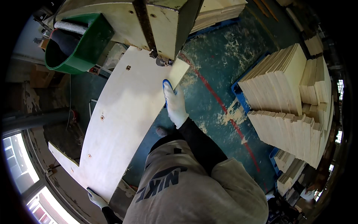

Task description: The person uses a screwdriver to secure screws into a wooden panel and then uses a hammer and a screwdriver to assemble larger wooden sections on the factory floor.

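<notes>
A long white wooden panel (pixel 119 108) dotted with rusty screws lies slantwise before me, its far end under the machine's head. My right hand (pixel 175 102), in a white and blue glove, is closed at a small pale wood piece (pixel 179 71) beside the metal guide parts (pixel 162 61). The thumb lies along its near side; the other fingers are mostly hidden. At the panel's near left end, my gloved left hand (pixel 97 199) grips the edge, with part of the fingers out of sight.
The large machine housing (pixel 164 26) stands ahead. A green bin (pixel 95 41) with a dark object and a white roll hangs at its left. Stacks of pale boards (pixel 274 84) stand on blue pallets at the right. A red line (pixel 212 91) crosses the green floor.
</notes>
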{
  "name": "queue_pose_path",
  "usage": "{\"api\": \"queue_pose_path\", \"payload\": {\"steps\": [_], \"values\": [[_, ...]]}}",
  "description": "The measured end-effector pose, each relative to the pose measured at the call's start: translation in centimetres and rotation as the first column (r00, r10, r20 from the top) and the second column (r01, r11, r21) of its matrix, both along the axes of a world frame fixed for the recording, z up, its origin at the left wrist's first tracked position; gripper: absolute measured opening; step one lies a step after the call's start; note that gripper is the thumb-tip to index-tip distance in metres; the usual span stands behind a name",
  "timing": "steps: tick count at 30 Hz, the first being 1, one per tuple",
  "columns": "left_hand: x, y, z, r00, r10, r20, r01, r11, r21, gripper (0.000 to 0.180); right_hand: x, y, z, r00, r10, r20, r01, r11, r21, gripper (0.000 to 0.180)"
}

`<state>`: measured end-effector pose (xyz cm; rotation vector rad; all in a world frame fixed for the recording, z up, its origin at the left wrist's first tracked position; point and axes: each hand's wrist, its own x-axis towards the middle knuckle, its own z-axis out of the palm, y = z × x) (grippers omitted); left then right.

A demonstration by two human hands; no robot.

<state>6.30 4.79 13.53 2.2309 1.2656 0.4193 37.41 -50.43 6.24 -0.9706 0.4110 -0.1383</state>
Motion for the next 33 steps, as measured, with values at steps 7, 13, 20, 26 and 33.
{"api": "queue_pose_path", "payload": {"steps": [7, 13, 20, 26, 33], "values": [[-1.9, -0.2, -1.5, 0.999, 0.039, 0.020, -0.040, 0.999, 0.028, 0.059, -0.1, -0.6, 0.0, 0.999, 0.052, -0.006, -0.051, 0.994, 0.096, 0.027], [-2.4, -0.5, -1.7, 1.000, -0.002, 0.013, 0.001, 0.994, 0.113, 0.060, -0.6, -1.1, -0.3, 0.997, 0.070, -0.017, -0.069, 0.997, 0.038, 0.029], [-2.8, -0.9, -1.7, 0.998, 0.066, -0.017, -0.065, 0.997, 0.047, 0.062, -2.2, 0.4, 0.7, 0.999, 0.039, -0.012, -0.040, 0.999, -0.016, 0.032], [-2.7, -0.4, -2.7, 0.997, 0.074, 0.014, -0.074, 0.997, 0.022, 0.062, -2.1, 0.6, -0.5, 0.992, 0.086, -0.097, -0.090, 0.995, -0.040, 0.028], [-2.1, 0.3, -3.8, 0.997, 0.013, 0.075, -0.019, 0.997, 0.081, 0.061, -4.1, 2.6, -1.0, 0.996, 0.041, 0.081, -0.042, 0.999, 0.008, 0.033]]}}
